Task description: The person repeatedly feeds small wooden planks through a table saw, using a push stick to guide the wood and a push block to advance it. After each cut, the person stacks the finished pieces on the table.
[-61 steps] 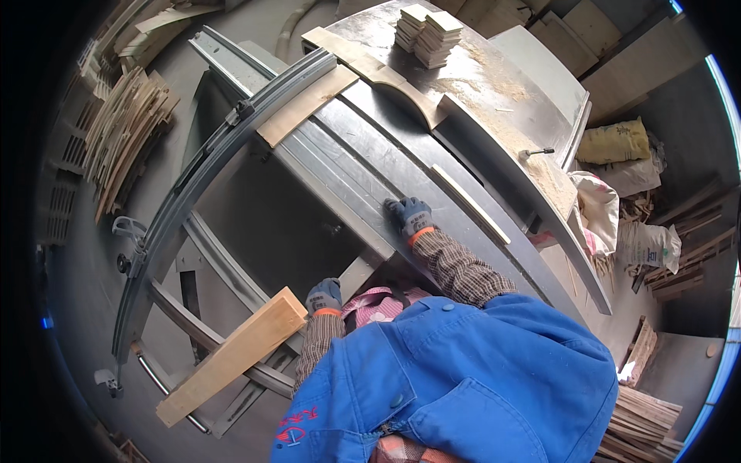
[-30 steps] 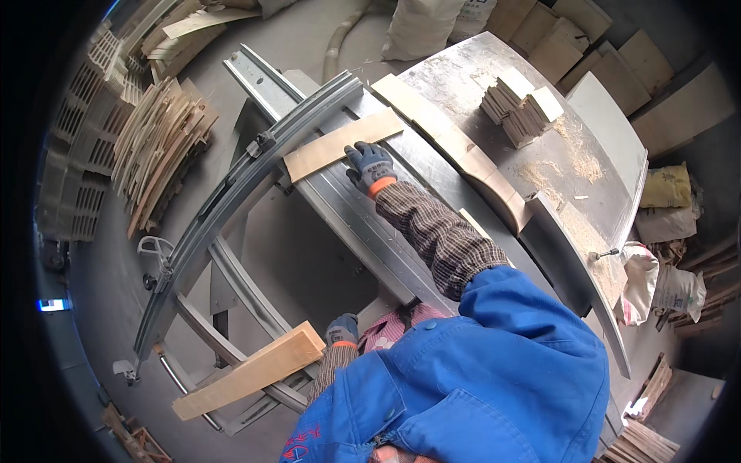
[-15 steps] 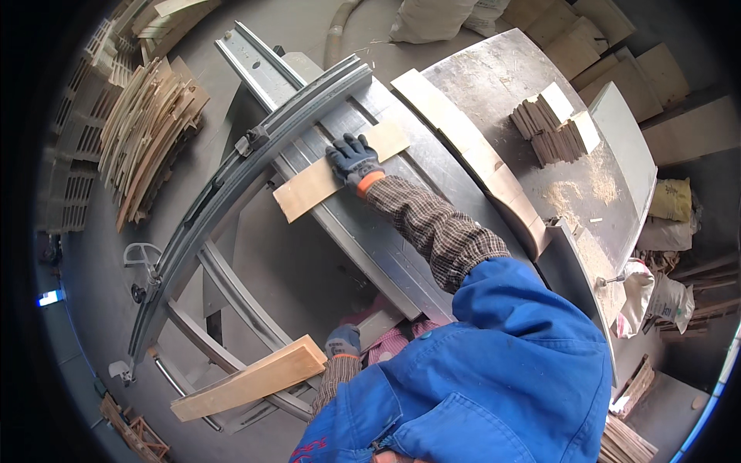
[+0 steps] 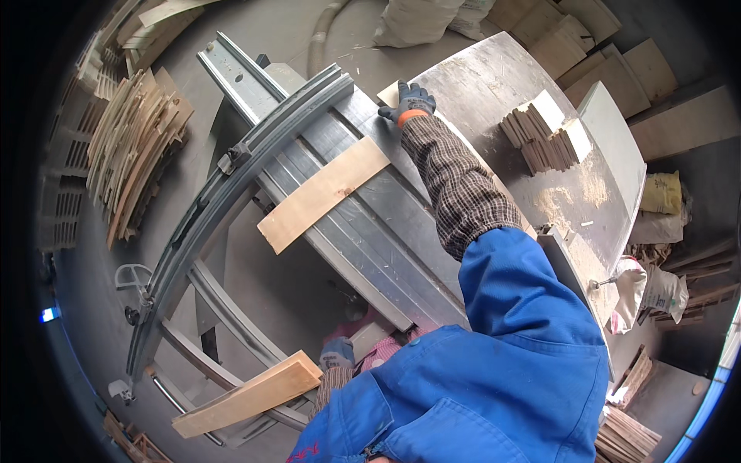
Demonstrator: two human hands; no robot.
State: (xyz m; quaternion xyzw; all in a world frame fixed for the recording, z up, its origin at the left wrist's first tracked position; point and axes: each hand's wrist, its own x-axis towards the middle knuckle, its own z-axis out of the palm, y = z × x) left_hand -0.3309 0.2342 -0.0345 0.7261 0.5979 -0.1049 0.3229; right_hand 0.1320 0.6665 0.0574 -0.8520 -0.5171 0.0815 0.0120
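My right hand (image 4: 413,102), in a dark grey-blue glove with an orange cuff, lies over the far end of a long pale wooden board (image 4: 388,94). Its fingers and thumb are spread; my sleeve covers much of the board. To its left, a short flat wooden strip (image 4: 328,189) rests across the grooved metal sliding table (image 4: 370,239), with one end overhanging the edge. My left hand (image 4: 337,353), also gloved, stays low beside the near end of the sliding table. Its fingers are mostly hidden, so its grip is unclear.
A curved-looking metal rail (image 4: 189,212) runs along the left, with a small wood stack (image 4: 247,393) on the frame below. Cut blocks (image 4: 544,135) and sawdust sit on the right-hand tabletop (image 4: 486,85). Piled strips (image 4: 139,147) stand at far left; sacks (image 4: 421,19) lie behind.
My right hand has left the short wooden strip and moved up and right onto the long board's end. The strip still lies across the sliding table. My left hand has barely moved.
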